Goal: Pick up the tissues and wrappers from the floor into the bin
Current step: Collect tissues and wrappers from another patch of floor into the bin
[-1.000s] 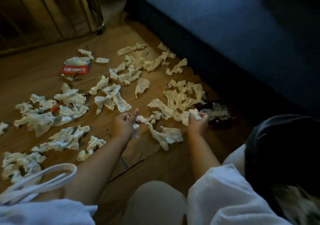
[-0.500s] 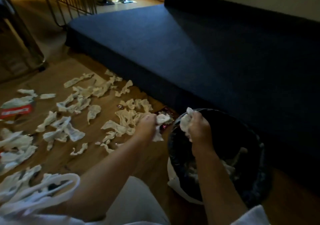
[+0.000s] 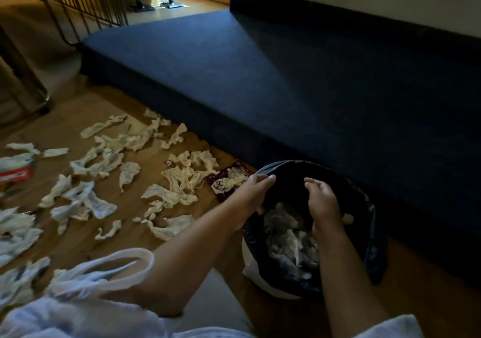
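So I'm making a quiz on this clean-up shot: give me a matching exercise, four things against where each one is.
1. left hand
2. right hand
3. dark red wrapper
4. red-and-white packet

A. floor, far left edge
B. on the bin rim
C. floor beside the bin
D. over the bin opening

Pairs: 1-B, 2-D, 3-C, 4-A

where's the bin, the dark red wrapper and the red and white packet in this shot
bin (image 3: 369, 223): head view, on the dark liner at its right rim
dark red wrapper (image 3: 229, 181): head view, middle of its printed face
red and white packet (image 3: 15, 175): head view, on its red band at the left edge
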The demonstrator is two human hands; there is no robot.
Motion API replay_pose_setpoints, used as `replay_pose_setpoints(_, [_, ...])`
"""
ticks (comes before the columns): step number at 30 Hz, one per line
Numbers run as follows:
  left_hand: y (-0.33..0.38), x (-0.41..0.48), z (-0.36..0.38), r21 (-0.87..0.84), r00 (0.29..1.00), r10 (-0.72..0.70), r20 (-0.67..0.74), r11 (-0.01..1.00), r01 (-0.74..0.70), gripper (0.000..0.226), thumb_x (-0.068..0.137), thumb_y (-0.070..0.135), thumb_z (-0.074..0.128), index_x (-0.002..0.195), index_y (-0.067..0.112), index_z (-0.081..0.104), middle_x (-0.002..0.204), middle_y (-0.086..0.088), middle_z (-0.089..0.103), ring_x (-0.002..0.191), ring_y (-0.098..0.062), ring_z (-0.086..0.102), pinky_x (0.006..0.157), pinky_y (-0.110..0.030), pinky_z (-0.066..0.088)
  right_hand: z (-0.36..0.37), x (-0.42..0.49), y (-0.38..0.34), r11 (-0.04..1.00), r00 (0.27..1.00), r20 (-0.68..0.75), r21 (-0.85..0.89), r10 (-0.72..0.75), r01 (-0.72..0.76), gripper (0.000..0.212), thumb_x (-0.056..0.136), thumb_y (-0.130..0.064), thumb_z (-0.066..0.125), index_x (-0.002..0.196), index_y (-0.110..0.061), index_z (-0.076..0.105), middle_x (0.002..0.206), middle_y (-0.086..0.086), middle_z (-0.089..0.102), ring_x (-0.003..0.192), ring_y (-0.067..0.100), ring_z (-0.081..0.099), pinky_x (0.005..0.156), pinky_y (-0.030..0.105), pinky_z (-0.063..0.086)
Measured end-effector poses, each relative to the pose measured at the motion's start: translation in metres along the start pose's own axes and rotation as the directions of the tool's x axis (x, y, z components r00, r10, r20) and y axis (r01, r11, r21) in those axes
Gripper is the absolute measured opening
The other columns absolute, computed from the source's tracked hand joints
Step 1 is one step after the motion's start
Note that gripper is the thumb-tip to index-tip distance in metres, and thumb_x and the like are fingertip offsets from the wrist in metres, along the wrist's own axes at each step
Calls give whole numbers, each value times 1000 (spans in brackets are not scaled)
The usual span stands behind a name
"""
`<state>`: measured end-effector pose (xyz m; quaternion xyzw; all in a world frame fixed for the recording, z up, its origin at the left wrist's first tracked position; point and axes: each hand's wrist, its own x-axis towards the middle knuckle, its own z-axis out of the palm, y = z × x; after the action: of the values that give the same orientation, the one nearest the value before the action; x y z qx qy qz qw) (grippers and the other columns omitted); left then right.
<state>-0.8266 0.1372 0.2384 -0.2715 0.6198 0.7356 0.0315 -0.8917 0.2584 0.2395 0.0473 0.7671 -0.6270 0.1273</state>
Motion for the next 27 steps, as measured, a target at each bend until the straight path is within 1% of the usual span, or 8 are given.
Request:
replay_pose_setpoints(2, [3, -13, -22, 20, 998, 57, -28, 998, -56, 40, 95, 31, 48, 129, 12, 45, 122, -6, 56, 107, -17, 55, 84, -27, 48, 22, -12, -6, 998, 996, 62, 3, -59, 59, 15, 92, -13, 46, 99, -16, 59, 102, 10, 63, 86, 16, 57, 77, 31, 49])
replay_pose_setpoints(4, [3, -32, -50, 46, 990, 104, -90, 994, -100, 34, 95, 30, 48, 125, 16, 49, 115, 0, 58, 104, -12, 57, 79, -21, 49, 52, -29, -13, 992, 977, 176, -17, -122, 127, 15, 92, -14, 46, 99, -17, 59, 106, 11, 63, 96, 21, 59, 88, 38, 50])
replay_pose_setpoints(8, [-12, -62, -121, 78, 950, 140, -279, 989, -123, 20, 95, 31, 48, 112, 24, 53, 106, 5, 59, 94, -6, 56, 73, -20, 48, 122, -65, -14, 968, 877, 439, -57, -194, 243, 12, 92, -22, 48, 94, -25, 59, 103, 4, 63, 97, 18, 61, 87, 35, 52])
replay_pose_setpoints(13, [-56, -86, -210, -3, 815, 76, -574, 996, -94, 19, 95, 26, 48, 108, 18, 59, 100, 0, 62, 88, -11, 56, 83, -33, 47, 217, -98, 20, 974, 725, 688, -173, 14, 145, 20, 96, -22, 43, 110, -21, 57, 100, 0, 60, 89, 9, 58, 74, 26, 53])
replay_pose_setpoints(16, [-98, -90, -258, -85, 736, -8, -677, 994, -67, 11, 95, 25, 46, 97, 24, 57, 90, 7, 57, 81, -6, 52, 71, -26, 43, 279, -98, 64, 938, 715, 690, -311, 112, 153, 24, 96, -20, 43, 113, -15, 59, 106, 7, 61, 96, 21, 59, 88, 36, 51])
replay_pose_setpoints(19, [-154, -93, -293, -163, 661, -111, -742, 986, -17, 14, 96, 24, 46, 101, 18, 57, 90, 6, 55, 81, -9, 50, 72, -28, 42, 325, -78, 126, 865, 745, 648, -455, 159, 211, 19, 92, -21, 50, 109, -20, 58, 120, 9, 58, 104, 22, 56, 92, 38, 50])
replay_pose_setpoints(24, [-251, -88, -323, -206, 551, -248, -797, 969, 139, 22, 94, 23, 49, 114, 15, 54, 114, -4, 55, 98, -18, 49, 78, -29, 41, 356, -39, 199, 660, 844, 488, -712, 221, 239, 72, 84, -46, 61, 143, -35, 21, 152, 13, 9, 138, 38, 19, 108, 49, 28])
replay_pose_setpoints(27, [-302, -78, -336, -148, 508, -237, -828, 966, 211, 39, 91, 20, 54, 128, 14, 43, 134, -9, 45, 114, -24, 47, 90, -31, 38, 364, -42, 227, 523, 836, 497, -788, 230, 325, 72, 84, -48, 59, 144, -34, 22, 153, 13, 9, 141, 36, 13, 111, 49, 23])
